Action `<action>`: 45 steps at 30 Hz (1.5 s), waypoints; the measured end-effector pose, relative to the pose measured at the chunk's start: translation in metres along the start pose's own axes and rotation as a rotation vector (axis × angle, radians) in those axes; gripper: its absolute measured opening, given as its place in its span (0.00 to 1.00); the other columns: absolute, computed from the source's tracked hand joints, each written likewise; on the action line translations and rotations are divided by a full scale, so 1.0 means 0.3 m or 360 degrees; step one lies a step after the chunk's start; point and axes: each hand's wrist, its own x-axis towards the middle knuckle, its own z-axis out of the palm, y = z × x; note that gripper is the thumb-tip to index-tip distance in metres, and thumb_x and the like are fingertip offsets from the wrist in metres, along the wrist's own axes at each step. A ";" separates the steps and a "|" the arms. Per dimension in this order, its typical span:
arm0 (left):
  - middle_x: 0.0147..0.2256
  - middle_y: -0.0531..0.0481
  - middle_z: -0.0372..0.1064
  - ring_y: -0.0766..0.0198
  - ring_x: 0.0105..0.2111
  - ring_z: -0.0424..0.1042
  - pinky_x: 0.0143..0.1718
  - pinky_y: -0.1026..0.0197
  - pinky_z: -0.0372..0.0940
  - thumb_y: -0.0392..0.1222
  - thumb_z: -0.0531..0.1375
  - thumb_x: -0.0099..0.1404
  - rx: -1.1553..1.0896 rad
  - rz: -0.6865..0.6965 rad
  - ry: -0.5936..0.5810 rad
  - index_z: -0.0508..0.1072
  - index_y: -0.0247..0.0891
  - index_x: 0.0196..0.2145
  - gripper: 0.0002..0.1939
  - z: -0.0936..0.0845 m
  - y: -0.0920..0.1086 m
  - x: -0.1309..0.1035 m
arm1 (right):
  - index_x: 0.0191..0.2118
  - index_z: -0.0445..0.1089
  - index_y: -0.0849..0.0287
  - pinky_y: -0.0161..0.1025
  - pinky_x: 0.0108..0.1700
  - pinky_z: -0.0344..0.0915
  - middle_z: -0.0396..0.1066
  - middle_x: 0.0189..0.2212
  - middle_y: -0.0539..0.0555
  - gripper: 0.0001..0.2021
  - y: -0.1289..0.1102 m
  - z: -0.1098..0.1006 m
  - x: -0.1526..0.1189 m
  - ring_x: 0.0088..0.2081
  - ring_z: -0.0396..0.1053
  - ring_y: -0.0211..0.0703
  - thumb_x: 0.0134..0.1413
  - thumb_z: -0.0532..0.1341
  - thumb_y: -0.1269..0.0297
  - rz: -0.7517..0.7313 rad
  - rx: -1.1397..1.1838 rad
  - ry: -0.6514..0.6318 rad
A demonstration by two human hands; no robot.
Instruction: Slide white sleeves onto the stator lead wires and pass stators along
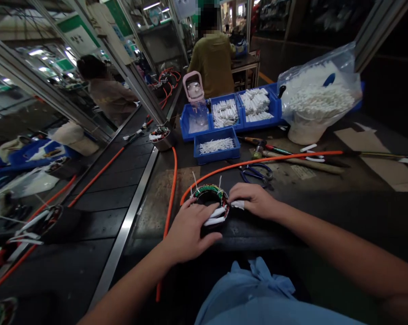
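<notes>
A motor stator (211, 188) with green insulation and copper-coloured windings sits on the dark bench in front of me. Thin white cords stick up from its far rim, and white sleeves (214, 221) lie over its near side. My left hand (189, 229) grips the stator's left side, its fingers over the rim and the thumb held apart. At the right rim, my right hand (256, 199) has its fingers pinched together; whatever they hold is too small to make out. White tape wraps one of its fingertips. Behind the stator, an orange cable (220, 168) curves across the bench.
Blue bins (220, 155) hold white sleeves and cords. Blue-handled scissors (258, 174), a hammer (258, 151) and a wooden stick (308, 164) lie behind my right hand. A bagged tub (305, 131) stands right. The conveyor (98, 216) carries other stators. Two people work beyond.
</notes>
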 end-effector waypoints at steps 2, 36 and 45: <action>0.40 0.50 0.71 0.58 0.42 0.68 0.56 0.45 0.48 0.46 0.61 0.56 -0.0006 -0.0101 0.0067 0.65 0.42 0.49 0.22 0.018 0.007 0.009 | 0.36 0.72 0.59 0.37 0.44 0.63 0.69 0.37 0.54 0.06 0.002 0.008 0.023 0.40 0.67 0.38 0.55 0.58 0.68 0.0004 0.0087 0.0034; 0.38 0.50 0.70 0.55 0.41 0.68 0.55 0.40 0.51 0.41 0.64 0.51 -0.0207 -0.0356 0.0408 0.64 0.41 0.42 0.20 0.068 0.004 0.012 | 0.36 0.69 0.61 0.32 0.38 0.60 0.69 0.33 0.51 0.08 -0.039 -0.008 0.072 0.35 0.66 0.36 0.50 0.57 0.77 -0.0142 -0.0130 -0.0208; 0.39 0.50 0.69 0.56 0.42 0.66 0.54 0.42 0.53 0.39 0.64 0.51 -0.0212 -0.0308 0.0447 0.64 0.40 0.43 0.21 0.074 -0.005 0.003 | 0.37 0.71 0.61 0.34 0.42 0.63 0.69 0.36 0.55 0.06 0.047 0.009 0.020 0.38 0.67 0.38 0.54 0.58 0.72 -0.0191 -0.0123 0.0123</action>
